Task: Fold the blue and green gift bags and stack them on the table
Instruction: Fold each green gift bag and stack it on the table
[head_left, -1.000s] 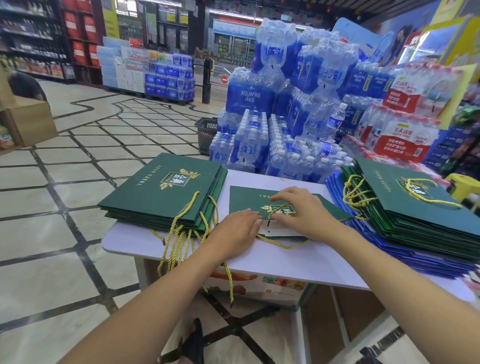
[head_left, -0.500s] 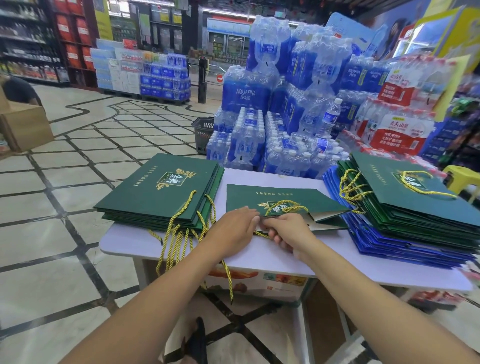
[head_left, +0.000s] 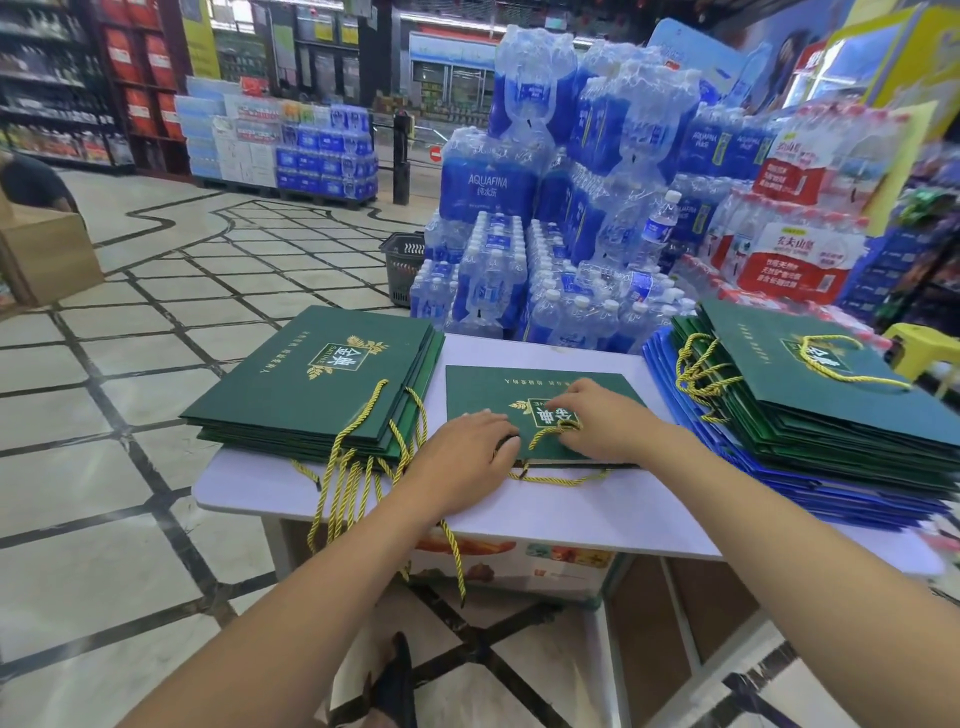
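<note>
A flat green gift bag (head_left: 493, 389) with gold print lies in the middle of the white table (head_left: 571, 519). My left hand (head_left: 462, 447) rests flat on the bag's near left corner. My right hand (head_left: 592, 421) lies on the bag's middle, its fingertips on the gold cord handle (head_left: 545, 434). A second gold cord pokes out from the bag's near edge. A stack of folded green bags (head_left: 311, 384) sits at the table's left, cords hanging over the edge. At the right, green bags (head_left: 810, 389) lie on top of blue bags (head_left: 831, 483).
Shrink-wrapped packs of water bottles (head_left: 545, 260) rise right behind the table. A dark shopping basket (head_left: 402, 260) stands on the tiled floor beside them. A cardboard box (head_left: 47, 254) sits at far left, a yellow stool (head_left: 924, 343) at far right.
The bag's raised right flap has been pressed flat. My right hand moved from the bag's near edge up onto its middle, over the gold cord. My left hand stayed at the near left corner.
</note>
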